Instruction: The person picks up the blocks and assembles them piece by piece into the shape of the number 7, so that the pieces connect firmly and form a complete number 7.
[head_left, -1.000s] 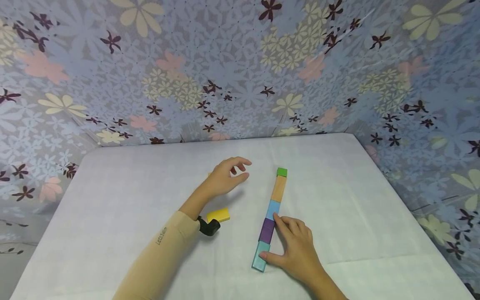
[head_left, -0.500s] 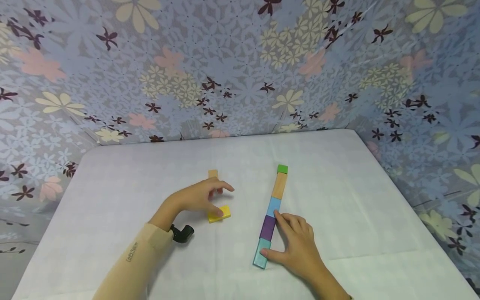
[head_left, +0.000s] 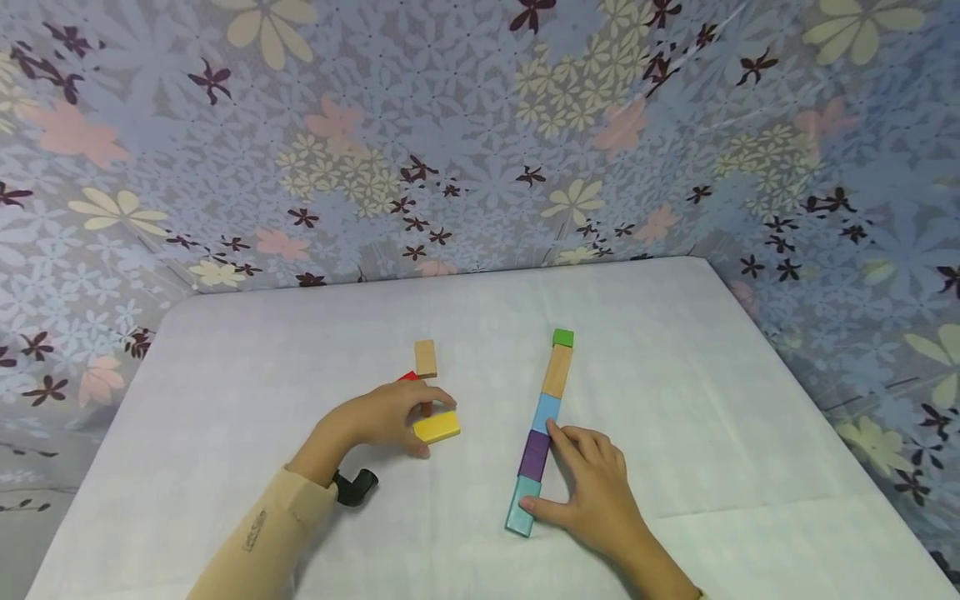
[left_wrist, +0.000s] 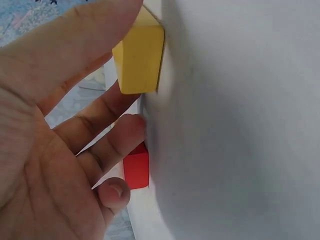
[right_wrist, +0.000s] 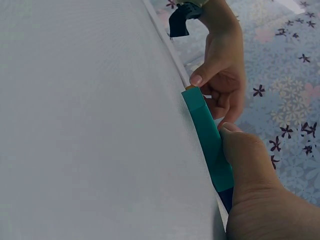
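Note:
My left hand straddles a yellow block lying on the table, thumb at its near side and index finger at its far side. In the left wrist view the thumb overlaps the yellow block, and a red block shows beyond the lower fingers. My right hand rests along a straight row of blocks, its thumb on the teal block and its index fingertip at the light blue block. Between those two lies a purple block. Farther up the row are a wooden block and a green block.
A loose wooden block lies behind the left hand, beside the partly hidden red block. White cloth covers the table, with flowered fabric rising behind it. A black wrist mount hangs under the left wrist.
My left hand has come back toward me and left, down to the yellow block, and its thumb has shifted from over the block to its near side. The right hand stays on the row.

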